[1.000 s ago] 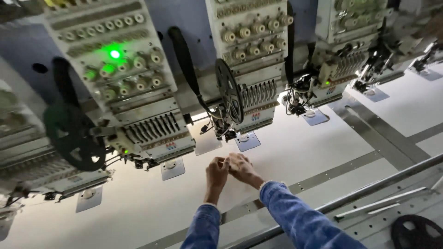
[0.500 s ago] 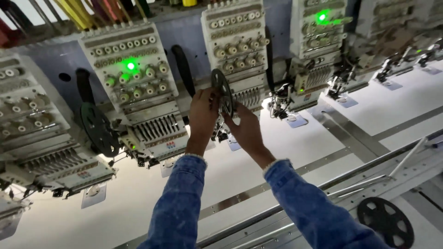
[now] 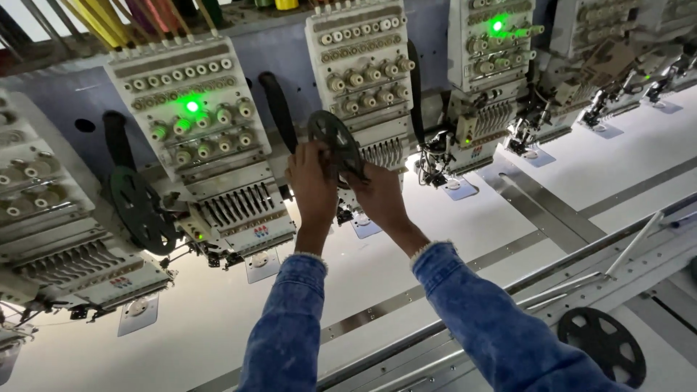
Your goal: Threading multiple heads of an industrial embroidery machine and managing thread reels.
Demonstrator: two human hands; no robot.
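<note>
Holding a dark spoked reel (image 3: 335, 141) up against the front of an embroidery head (image 3: 363, 80), both hands are working at it together. The left hand (image 3: 312, 185) is pinching the reel's left rim, fingers closed on it; the right hand (image 3: 379, 199) is coming in under its lower right edge, fingertips touching the reel, though whether it is truly gripping or only steadying I cannot tell.

The reel is sitting upright, face toward the camera, just below the rows of tension knobs and above the needle bars (image 3: 381, 152). Done well, I judge, this calls for keeping the reel square to its mount, turning it from the rim rather than the spokes, and keeping fingers and denim cuffs (image 3: 435, 254) away from the needles just below.

A matching reel (image 3: 139, 210) is hanging beside the next head (image 3: 196, 123) to the left, whose green lamp (image 3: 192, 107) is glowing; it is serving as a fair guide to height and tilt. Another reel (image 3: 602, 345) is lying flat at the lower right, by the metal rails (image 3: 552, 268) along the white desk (image 3: 218, 319).
</note>
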